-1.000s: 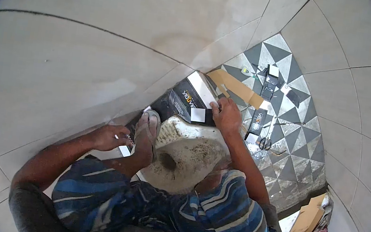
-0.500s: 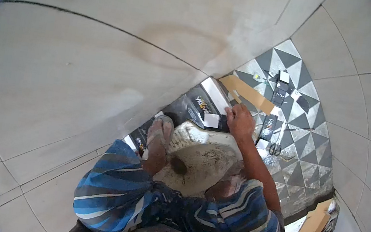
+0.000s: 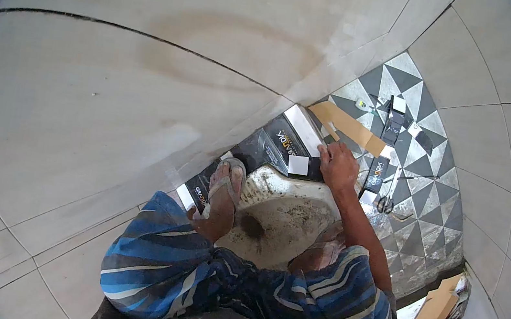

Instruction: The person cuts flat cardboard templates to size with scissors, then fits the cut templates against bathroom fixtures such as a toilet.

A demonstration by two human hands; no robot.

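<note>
My right hand (image 3: 339, 166) rests at the right end of the black printed cardboard (image 3: 264, 144), its fingers bent over the edge near the white strip (image 3: 304, 130). Whether the fingertips pinch the card is hidden. A small white square (image 3: 298, 165) lies just left of the hand. Below is a dirty white squat toilet pan (image 3: 284, 209) with a dark drain hole. My left hand is out of sight.
Brown cardboard (image 3: 352, 129) lies behind my hand on the patterned floor. Scissors (image 3: 385, 204), black card pieces (image 3: 395, 122) and a small yellow-labelled item (image 3: 362, 104) lie to the right. Tiled walls (image 3: 144, 111) rise close on both sides. My sandalled foot (image 3: 225, 191) stands left of the pan.
The whole view has shifted slightly, so floor and cardboard appear a little further right. My right hand stays at the cardboard's right end with much the same bent fingers.
</note>
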